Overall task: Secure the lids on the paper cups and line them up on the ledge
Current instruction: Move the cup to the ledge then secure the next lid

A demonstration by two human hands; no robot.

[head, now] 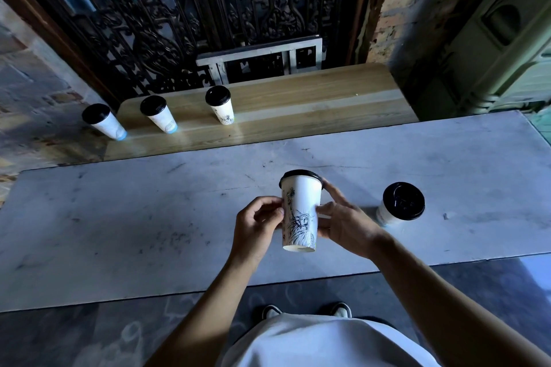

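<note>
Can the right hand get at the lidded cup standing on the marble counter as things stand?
Probably not yet: the right hand and left hand both grip the Statue of Liberty cup. The path to the counter cup looks free, just right of that hand.

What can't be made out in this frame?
- Held cup: head view; lid top faces away, so its seal is unclear; left hand and right hand cover its sides.
- Cup on the marble counter: its lid hides most of the body.
- Leftmost ledge cup: print too small.
</note>
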